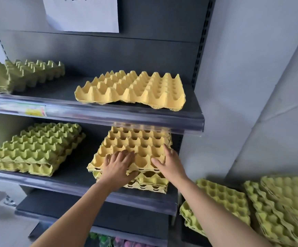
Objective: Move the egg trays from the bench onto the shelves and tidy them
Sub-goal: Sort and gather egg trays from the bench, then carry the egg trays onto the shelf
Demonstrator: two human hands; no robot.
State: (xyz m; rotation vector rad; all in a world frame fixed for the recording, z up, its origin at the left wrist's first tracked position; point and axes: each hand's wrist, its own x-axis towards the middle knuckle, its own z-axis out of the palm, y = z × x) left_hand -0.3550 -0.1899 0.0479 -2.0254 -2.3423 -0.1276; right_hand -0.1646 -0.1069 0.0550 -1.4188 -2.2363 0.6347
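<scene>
A stack of yellow egg trays [137, 145] sits on the right of the middle shelf [69, 180]. Its top tray lies skewed over the ones below. My left hand [118, 166] grips that top tray's front edge, fingers on top and thumb under the rim. My right hand [170, 164] lies flat on the tray's front right part with the fingers spread. Another yellow tray [132, 90] rests on the upper shelf [126, 116]. Green trays stand in piles on the bench at the lower right [223, 198] [285, 204].
Green trays [30, 73] fill the upper shelf's left end, and a green stack [36, 147] sits at the left of the middle shelf. A lower shelf [109, 214] shows bare dark metal. A white paper sheet [84, 13] hangs on the back panel. A grey wall [251, 86] borders the rack's right.
</scene>
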